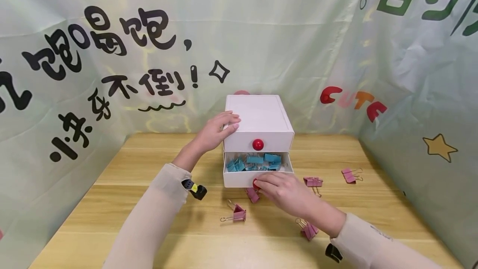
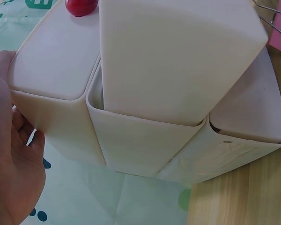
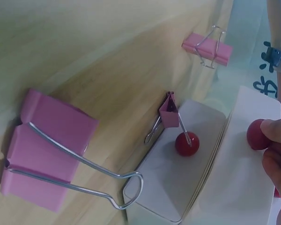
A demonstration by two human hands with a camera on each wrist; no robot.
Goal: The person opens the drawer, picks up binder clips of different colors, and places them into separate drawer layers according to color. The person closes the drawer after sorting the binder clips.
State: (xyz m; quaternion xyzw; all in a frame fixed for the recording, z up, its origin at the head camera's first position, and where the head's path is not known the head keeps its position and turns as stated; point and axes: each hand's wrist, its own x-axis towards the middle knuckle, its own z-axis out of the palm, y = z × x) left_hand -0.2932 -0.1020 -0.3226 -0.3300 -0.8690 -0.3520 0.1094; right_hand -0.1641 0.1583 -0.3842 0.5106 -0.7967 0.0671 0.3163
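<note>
A white drawer unit (image 1: pixel 257 113) stands on the table, its middle drawer (image 1: pixel 239 179) pulled out. Blue binder clips (image 1: pixel 255 160) lie inside that drawer. My right hand (image 1: pixel 285 194) pinches the drawer's red knob (image 3: pixel 256 134) between thumb and fingers. On the unit's upper left edge rests my left hand (image 1: pixel 216 130), fingers over the top; in the left wrist view this hand (image 2: pixel 11 154) lies against the top section. Below the pulled-out drawer, the lowest drawer (image 3: pixel 166 173) with its own red knob (image 3: pixel 187 144) shows in the right wrist view.
Several pink binder clips lie about the wooden table (image 1: pixel 123 186): one in front of the unit (image 1: pixel 239 214), one near my right forearm (image 1: pixel 309 231), others at right (image 1: pixel 313 182) and far right (image 1: pixel 350 175). A printed cloth (image 1: pixel 261 53) hangs close behind the unit.
</note>
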